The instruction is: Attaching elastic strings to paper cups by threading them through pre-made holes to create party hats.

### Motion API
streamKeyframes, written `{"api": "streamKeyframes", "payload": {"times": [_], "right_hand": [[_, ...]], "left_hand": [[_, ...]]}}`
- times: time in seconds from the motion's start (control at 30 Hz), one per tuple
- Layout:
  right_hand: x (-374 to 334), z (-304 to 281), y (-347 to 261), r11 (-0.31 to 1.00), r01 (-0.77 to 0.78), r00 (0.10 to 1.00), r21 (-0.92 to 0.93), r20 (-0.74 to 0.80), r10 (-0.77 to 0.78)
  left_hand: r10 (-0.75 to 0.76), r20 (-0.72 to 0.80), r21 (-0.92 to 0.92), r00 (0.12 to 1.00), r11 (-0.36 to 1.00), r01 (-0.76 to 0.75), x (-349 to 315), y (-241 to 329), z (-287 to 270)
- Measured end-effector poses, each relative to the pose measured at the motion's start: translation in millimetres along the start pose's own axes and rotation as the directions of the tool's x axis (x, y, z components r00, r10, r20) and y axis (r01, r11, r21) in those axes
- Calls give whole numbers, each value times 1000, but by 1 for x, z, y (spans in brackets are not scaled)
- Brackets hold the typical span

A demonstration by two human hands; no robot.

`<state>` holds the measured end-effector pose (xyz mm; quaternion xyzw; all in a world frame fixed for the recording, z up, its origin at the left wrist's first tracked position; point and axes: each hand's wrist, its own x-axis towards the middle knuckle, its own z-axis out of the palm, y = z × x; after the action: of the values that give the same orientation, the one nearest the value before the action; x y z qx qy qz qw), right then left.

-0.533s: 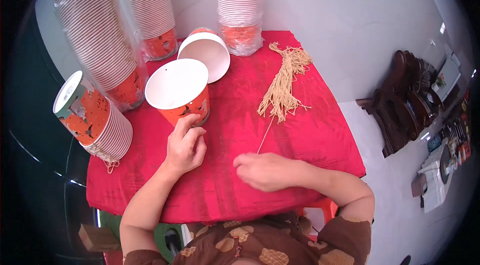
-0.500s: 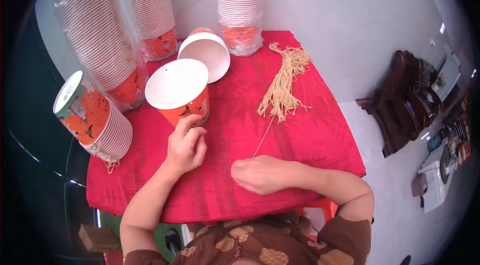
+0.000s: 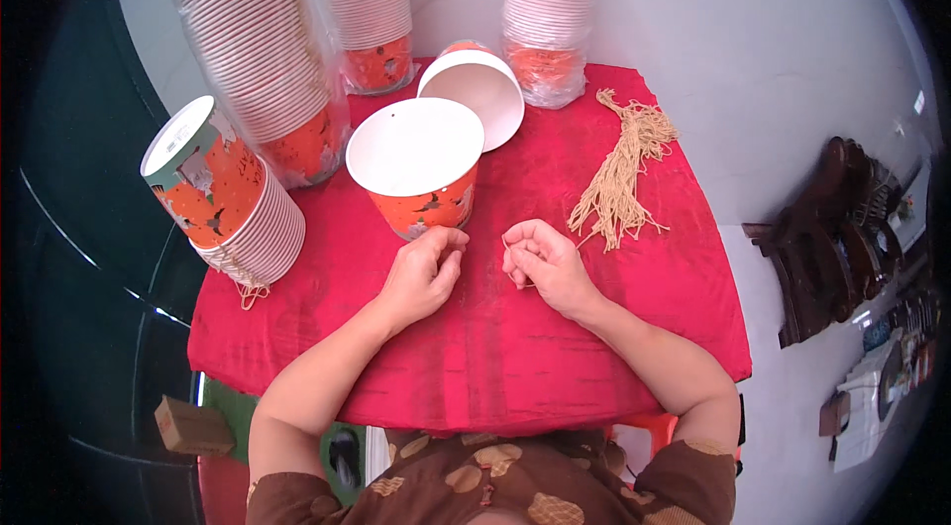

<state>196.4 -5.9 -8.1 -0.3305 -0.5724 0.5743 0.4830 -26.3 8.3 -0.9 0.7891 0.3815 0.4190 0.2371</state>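
An orange paper bucket (image 3: 426, 212) with a white inside and printed dark figures stands upright in front of me, a small dark hole close to its rim. At its lower front edge is my left hand (image 3: 421, 277), fingers curled and thumb pressed in; what they hold, if anything, is hidden. My right hand (image 3: 550, 269), just right of it, pinches a thin tan cord (image 3: 505, 242), of which only short bits show by the fingers. Further right on the red cloth lies a bundle of tan cords (image 3: 622, 173).
Behind the bucket another bucket (image 3: 487, 99) lies tipped on its side. Tall plastic-wrapped bucket stacks (image 3: 248, 50) rise at the back along the wall. An upside-down stack (image 3: 223, 188) with cords hanging from it stands at left. A red cloth (image 3: 436, 381) covers the table.
My right hand has drawn a cord free of the bundle and come up beside my left hand. The view has shifted, and my left hand stays by the bucket's base.
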Motion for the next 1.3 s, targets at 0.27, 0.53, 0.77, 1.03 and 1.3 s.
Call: {"api": "streamKeyframes", "payload": {"times": [0.27, 0.53, 0.77, 1.03, 1.3], "right_hand": [[-7, 12, -6, 985, 16, 999, -169, 50, -8], [-12, 21, -9, 909, 119, 991, -400, 108, -82], [-14, 22, -4, 835, 168, 984, -524, 40, -173], [-16, 24, -8, 820, 175, 978, -545, 1, -208], [-17, 20, -4, 864, 167, 967, -475, -93, -238]], "left_hand": [[-147, 168, -115, 975, 979, 167, 1, 15, -3], [-97, 223, -66, 970, 991, 114, 0, 18, 0], [5, 125, 16, 992, 1000, -7, -1, 16, 0], [-72, 152, -28, 986, 997, 77, 0, 20, -3], [437, -319, 323, 841, 885, -337, 8, 28, -22]]}}
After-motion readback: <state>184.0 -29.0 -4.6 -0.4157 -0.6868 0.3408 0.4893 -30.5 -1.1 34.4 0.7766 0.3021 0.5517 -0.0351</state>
